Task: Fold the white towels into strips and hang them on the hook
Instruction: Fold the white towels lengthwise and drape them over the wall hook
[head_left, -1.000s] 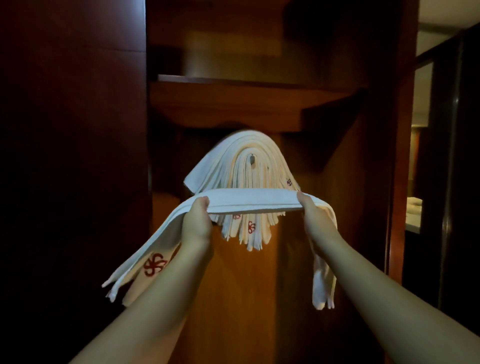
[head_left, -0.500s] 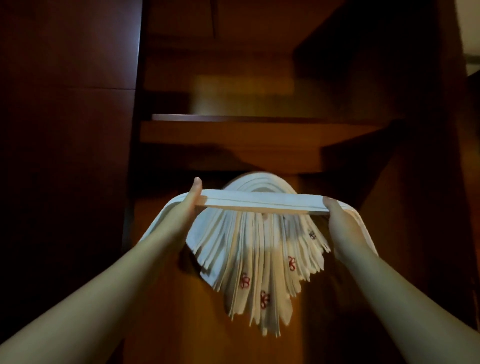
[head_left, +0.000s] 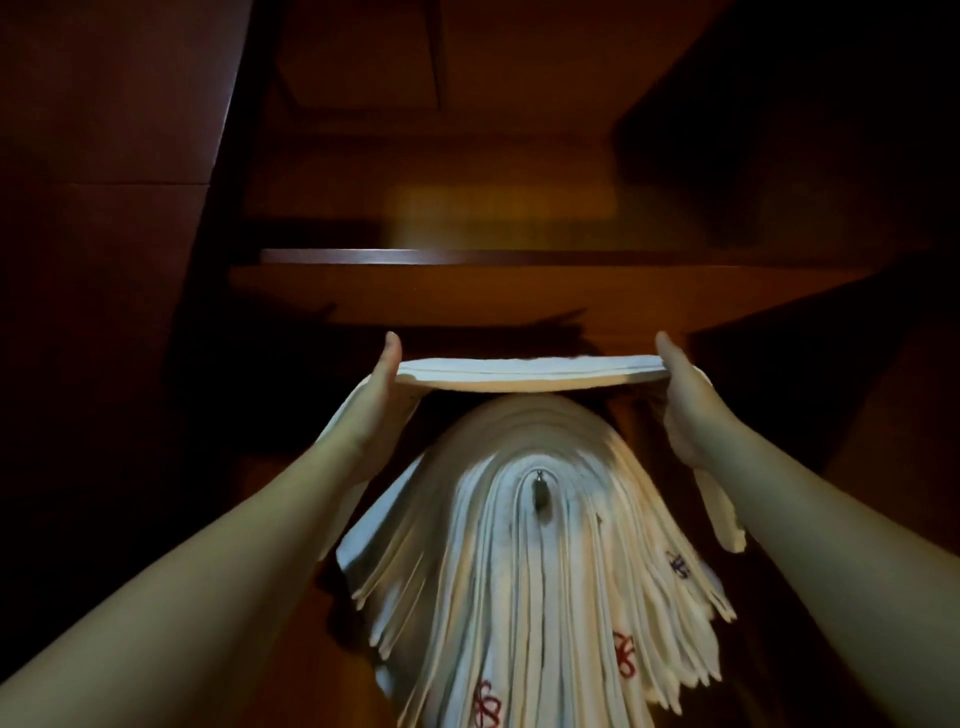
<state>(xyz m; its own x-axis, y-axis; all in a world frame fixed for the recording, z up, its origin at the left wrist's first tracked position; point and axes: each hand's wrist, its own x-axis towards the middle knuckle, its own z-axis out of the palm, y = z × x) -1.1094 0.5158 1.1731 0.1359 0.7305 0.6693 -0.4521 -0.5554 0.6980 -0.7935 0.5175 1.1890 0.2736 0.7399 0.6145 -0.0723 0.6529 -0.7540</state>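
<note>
Towel strip (head_left: 530, 375) stretched between left hand (head_left: 376, 410) and right hand (head_left: 685, 405)

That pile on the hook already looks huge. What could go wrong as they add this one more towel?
1. The stack of hung towels is thick, and only the tip of the hook shows; the new folded strip may land on the mound and slide off.
2. The wooden shelf sits close above, leaving little room to lift the strip over.
3. The left hand and right hand hold only the strip's middle span; its loose ends could unfold or snag.
</note>
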